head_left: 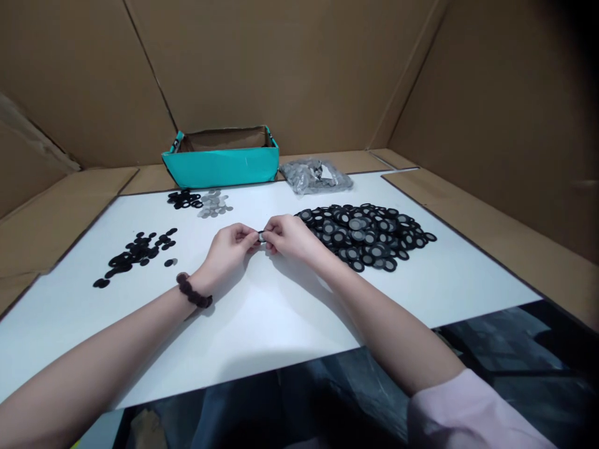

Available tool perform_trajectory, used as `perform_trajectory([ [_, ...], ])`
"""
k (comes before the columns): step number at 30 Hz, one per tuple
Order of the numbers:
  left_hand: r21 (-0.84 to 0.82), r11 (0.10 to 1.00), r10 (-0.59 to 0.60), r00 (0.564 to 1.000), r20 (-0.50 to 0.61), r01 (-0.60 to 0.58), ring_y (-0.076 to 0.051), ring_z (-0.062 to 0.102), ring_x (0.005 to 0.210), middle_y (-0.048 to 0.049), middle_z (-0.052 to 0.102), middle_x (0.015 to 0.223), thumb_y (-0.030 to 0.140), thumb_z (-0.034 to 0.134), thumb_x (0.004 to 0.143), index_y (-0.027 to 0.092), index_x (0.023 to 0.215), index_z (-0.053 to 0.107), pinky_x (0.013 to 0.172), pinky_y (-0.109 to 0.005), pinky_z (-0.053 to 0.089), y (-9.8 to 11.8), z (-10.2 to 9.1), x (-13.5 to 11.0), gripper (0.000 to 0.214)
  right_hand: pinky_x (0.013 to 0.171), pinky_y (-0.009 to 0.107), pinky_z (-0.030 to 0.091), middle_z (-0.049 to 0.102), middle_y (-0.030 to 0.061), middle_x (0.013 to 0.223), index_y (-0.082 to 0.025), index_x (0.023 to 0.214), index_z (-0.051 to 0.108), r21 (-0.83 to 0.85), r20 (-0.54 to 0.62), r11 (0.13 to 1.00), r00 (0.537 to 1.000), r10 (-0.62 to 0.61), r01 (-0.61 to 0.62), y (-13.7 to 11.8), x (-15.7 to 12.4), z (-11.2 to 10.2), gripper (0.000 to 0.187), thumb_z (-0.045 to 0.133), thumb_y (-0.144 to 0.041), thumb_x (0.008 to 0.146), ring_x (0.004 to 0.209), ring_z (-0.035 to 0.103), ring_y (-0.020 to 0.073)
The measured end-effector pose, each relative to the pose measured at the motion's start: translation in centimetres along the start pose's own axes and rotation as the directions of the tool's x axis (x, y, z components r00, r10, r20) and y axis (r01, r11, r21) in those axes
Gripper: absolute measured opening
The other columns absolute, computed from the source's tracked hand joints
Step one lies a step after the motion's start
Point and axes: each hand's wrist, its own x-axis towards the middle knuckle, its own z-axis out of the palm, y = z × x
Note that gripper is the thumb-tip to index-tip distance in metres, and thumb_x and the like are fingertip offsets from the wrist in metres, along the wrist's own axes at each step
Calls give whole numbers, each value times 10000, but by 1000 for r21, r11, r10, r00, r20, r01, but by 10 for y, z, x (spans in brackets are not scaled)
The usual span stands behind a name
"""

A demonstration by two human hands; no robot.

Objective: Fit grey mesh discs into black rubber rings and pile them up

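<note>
Between the fingertips of both hands is a small black-rimmed disc with a grey centre (261, 237), held just above the white board. My left hand (233, 244), with a dark band on its wrist, pinches its left edge. From the other side my right hand (289, 237) pinches the same disc; the fingers hide part of it. A large heap of black-rimmed grey discs (369, 234) lies right beside my right hand. Left of my left hand is a loose scatter of black discs (138, 249). One grey-and-black piece (171, 262) lies apart, nearer that hand.
Farther back sit a small pile of black rings (185, 199) and a pile of grey discs (214, 204). Behind them stands an open teal box (222, 167), beside a clear plastic bag of grey pieces (316, 176). Cardboard walls (290, 75) enclose the white board (224, 349).
</note>
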Motion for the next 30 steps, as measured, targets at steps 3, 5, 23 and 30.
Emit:
perform_trajectory([
  [3, -100, 992, -77, 997, 21, 79, -197, 645, 733, -91, 678, 729, 337, 626, 718, 124, 735, 584, 738, -346, 490, 3, 0, 0, 218, 530, 209, 469, 602, 11, 531, -148, 659, 539, 180, 2, 982, 998, 59, -58, 3, 3, 5, 167, 532, -78, 811, 491, 598, 115],
  [5, -167, 981, -102, 995, 11, 103, -188, 647, 715, -91, 679, 738, 300, 632, 715, 114, 768, 590, 744, -350, 495, 4, -1, -1, 197, 497, 213, 483, 593, 4, 520, -145, 676, 518, 319, 12, 939, 991, 131, -128, 3, 5, 9, 178, 509, -66, 835, 462, 588, 110],
  [23, -155, 988, -24, 1000, 19, 26, -184, 633, 695, -74, 682, 704, 315, 650, 704, 128, 742, 630, 722, -329, 491, 7, -3, -3, 193, 450, 157, 443, 598, -6, 525, -139, 695, 494, 389, 90, 914, 992, 89, -117, 8, 7, 11, 172, 489, -56, 846, 450, 565, 75],
  [30, -88, 996, 14, 1000, -18, -16, -189, 649, 714, -78, 677, 715, 297, 618, 742, 131, 743, 582, 726, -336, 501, 0, -4, -1, 171, 477, 170, 429, 576, -22, 521, -150, 667, 487, 331, 6, 943, 1000, 24, -24, 5, 6, 12, 171, 507, -52, 805, 459, 564, 83],
])
